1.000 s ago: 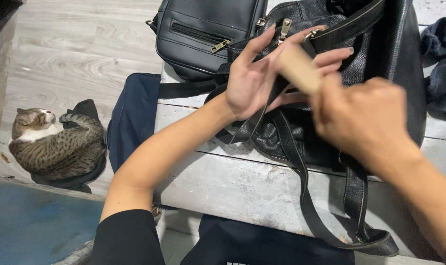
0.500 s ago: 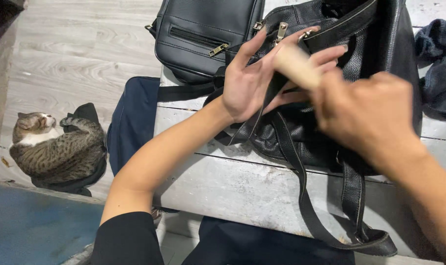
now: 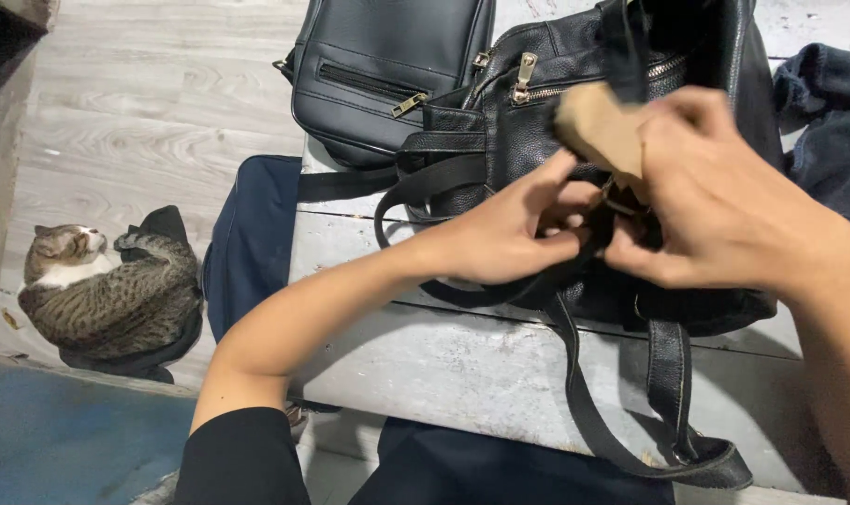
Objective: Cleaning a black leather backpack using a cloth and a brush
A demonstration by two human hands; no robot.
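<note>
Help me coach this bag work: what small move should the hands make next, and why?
Probably pull the strap taut with the left hand, since it bunches in loose loops on the black leather bag. The right hand holds the tan block right above that spot, so a flat strap would suit it better.

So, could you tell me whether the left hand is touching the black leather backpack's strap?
Touching. The head view shows the left hand with its fingers curled around the strap of the black leather backpack, no gap visible.
</note>
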